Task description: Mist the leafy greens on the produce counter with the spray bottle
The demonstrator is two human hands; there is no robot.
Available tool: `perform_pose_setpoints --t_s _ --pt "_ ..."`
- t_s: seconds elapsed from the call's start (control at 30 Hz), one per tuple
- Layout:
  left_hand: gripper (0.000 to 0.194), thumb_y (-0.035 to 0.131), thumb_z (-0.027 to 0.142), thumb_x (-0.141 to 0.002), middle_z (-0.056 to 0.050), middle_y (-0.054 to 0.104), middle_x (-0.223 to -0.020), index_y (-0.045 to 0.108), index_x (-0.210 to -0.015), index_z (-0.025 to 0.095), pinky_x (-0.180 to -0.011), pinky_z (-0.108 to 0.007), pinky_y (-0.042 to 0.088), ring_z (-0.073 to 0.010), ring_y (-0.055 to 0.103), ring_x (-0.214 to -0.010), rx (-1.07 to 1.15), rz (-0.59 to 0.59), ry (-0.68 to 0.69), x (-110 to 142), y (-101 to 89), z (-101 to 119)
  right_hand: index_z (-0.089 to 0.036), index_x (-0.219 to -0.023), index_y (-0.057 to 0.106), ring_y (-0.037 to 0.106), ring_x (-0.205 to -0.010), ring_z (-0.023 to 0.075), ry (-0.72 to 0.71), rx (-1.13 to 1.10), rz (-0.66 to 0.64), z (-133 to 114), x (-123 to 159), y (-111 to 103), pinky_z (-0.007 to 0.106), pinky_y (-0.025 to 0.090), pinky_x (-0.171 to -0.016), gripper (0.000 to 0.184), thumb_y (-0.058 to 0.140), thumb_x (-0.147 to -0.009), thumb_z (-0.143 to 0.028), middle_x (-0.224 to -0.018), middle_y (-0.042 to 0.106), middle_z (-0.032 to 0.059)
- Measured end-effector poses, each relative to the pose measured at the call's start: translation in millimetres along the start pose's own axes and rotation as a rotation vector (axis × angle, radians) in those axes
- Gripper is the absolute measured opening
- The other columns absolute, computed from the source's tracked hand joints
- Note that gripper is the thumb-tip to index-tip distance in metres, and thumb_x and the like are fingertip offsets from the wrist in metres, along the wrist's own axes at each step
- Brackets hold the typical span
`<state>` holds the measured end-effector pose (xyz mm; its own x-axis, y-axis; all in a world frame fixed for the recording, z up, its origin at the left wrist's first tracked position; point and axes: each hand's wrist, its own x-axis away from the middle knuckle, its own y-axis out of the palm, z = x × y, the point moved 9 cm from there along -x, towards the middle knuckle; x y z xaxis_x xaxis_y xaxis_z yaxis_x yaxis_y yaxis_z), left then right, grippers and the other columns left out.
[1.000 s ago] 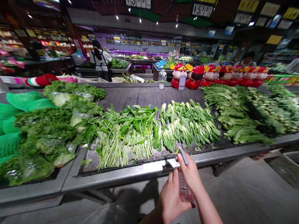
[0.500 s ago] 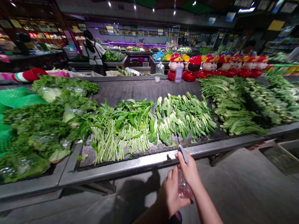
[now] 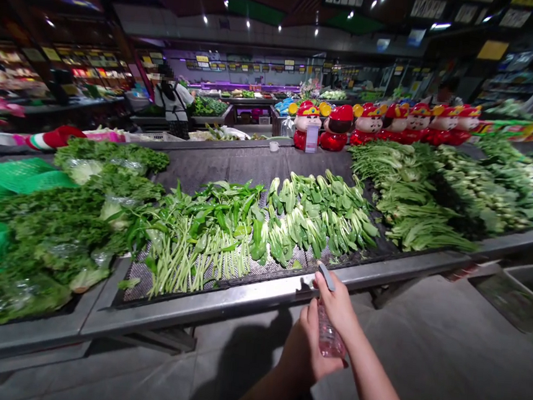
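Both of my hands are around a see-through pinkish spray bottle (image 3: 329,333), which tilts in front of the vegetable stand. My left hand (image 3: 303,343) is closed around the bottle's lower body, its thumb under the base. Higher up, my right hand (image 3: 336,302) grips the top, where a grey head piece (image 3: 326,277) sticks out past the fingers. The palms hide part of the bottle. Just beyond the hands runs the stand's metal edge (image 3: 268,292). Behind it lie leafy greens with long stems (image 3: 198,237) and bunches of bok choy (image 3: 316,220).
Leaf lettuce (image 3: 59,219) and green netting (image 3: 21,172) fill the left side. More greens (image 3: 402,193) lie to the right. Red figurines (image 3: 335,128) and a small white cup (image 3: 274,146) stand on the back ledge. A bin (image 3: 514,302) sits on the floor at right. A person (image 3: 172,101) stands behind.
My view has shifted a little, so the near greens sit further left and more of the overhead price signs shows. Both hands keep hold of the spray bottle.
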<state>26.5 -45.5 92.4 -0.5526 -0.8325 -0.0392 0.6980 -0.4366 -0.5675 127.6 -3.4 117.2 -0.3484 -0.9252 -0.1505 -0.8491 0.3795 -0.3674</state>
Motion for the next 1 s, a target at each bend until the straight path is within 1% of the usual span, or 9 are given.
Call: perform_pose_setpoints --t_s 0.13,0.27,0.4,0.53,0.67,0.73,0.8,0.93,1.0 --pt "0.093 0.076 0.030 -0.048 -0.008 0.047 -0.109 0.026 -0.125 0.019 -0.081 -0.034 0.046 -0.0244 0.053 -0.094 0.036 0.007 -0.014 -11 11.4 9 -0.018 -0.094 0.063 0.060 -0.072 0.0211 -0.006 0.037 -0.022 7 -10 -12 0.031 0.045 -0.066 0.039 0.040 -0.085 -0.048 -0.077 0.065 0.0058" --pt "0.091 0.075 0.030 -0.048 -0.008 0.048 -0.110 0.028 -0.124 0.020 -0.080 -0.035 0.046 -0.0245 0.054 -0.092 0.018 0.016 -0.036 -21 16.5 16 -0.018 -0.102 0.062 0.060 -0.075 0.0218 -0.018 0.037 -0.022 14 -18 -21 0.032 0.045 -0.068 0.042 0.041 -0.085 -0.050 -0.078 0.065 0.0059" --pt "0.095 0.075 0.028 -0.047 -0.011 0.044 -0.121 0.026 -0.128 0.017 -0.094 -0.039 0.040 -0.0282 0.048 -0.107 -0.042 0.088 0.020 -33 12.8 25 -0.015 -0.107 0.060 0.060 -0.078 0.0215 -0.024 -0.035 0.007 17 -29 -28 0.034 0.045 -0.074 0.047 0.042 -0.084 -0.051 -0.081 0.065 0.0062" --pt "0.104 0.076 0.027 -0.047 -0.014 0.040 -0.129 0.019 -0.133 0.013 -0.101 -0.041 0.034 -0.0304 0.041 -0.116 -0.114 0.146 0.076 -46 7.4 28 -0.014 -0.113 0.057 0.060 -0.081 0.0216 -0.058 -0.062 0.014 6 -46 -32 0.035 0.045 -0.077 0.050 0.043 -0.083 -0.052 -0.088 0.066 0.0077" --pt "0.107 0.076 0.032 -0.052 -0.015 0.035 -0.134 0.013 -0.136 0.015 -0.102 -0.044 0.034 -0.0323 0.038 -0.121 -0.159 0.181 0.103 -60 -1.7 29 -0.015 -0.097 0.062 0.060 -0.078 0.0211 -0.102 -0.057 0.031 -11 -64 -36 0.033 0.045 -0.072 0.045 0.043 -0.082 -0.053 -0.086 0.066 0.0077" --pt "0.108 0.077 0.033 -0.053 -0.016 0.032 -0.137 0.011 -0.137 0.016 -0.102 -0.045 0.033 -0.0327 0.036 -0.123 -0.164 0.172 0.100 -67 -5.3 30 -0.016 -0.094 0.061 0.059 -0.077 0.0202 -0.118 -0.055 0.033 -17 -73 -37 0.032 0.045 -0.070 0.044 0.042 -0.083 -0.053 -0.085 0.066 0.0068" --pt "0.109 0.077 0.034 -0.052 -0.016 0.029 -0.138 0.012 -0.137 0.015 -0.103 -0.044 0.032 -0.0325 0.034 -0.124 -0.156 0.145 0.075 -76 -7.2 30 -0.016 -0.091 0.060 0.058 -0.073 0.0194 -0.123 -0.029 0.025 -20 -82 -37 0.031 0.045 -0.068 0.043 0.041 -0.083 -0.054 -0.081 0.065 0.0056" --pt "0.112 0.079 0.037 -0.049 -0.016 0.029 -0.138 0.014 -0.137 0.014 -0.104 -0.042 0.031 -0.0316 0.035 -0.123 -0.124 0.085 0.001 -92 -10.1 28 -0.017 -0.072 0.057 0.054 -0.060 0.0172 -0.115 0.044 0.007 -18 -98 -35 0.030 0.043 -0.059 0.043 0.039 -0.083 -0.055 -0.067 0.060 0.0033" --pt "0.113 0.079 0.037 -0.048 -0.015 0.029 -0.138 0.014 -0.137 0.013 -0.105 -0.041 0.031 -0.0308 0.035 -0.124 -0.118 0.064 -0.008 -98 -13.4 28 -0.018 -0.069 0.055 0.052 -0.055 0.0162 -0.106 0.047 0.019 -18 -103 -35 0.030 0.041 -0.056 0.043 0.038 -0.084 -0.055 -0.064 0.059 0.0023"
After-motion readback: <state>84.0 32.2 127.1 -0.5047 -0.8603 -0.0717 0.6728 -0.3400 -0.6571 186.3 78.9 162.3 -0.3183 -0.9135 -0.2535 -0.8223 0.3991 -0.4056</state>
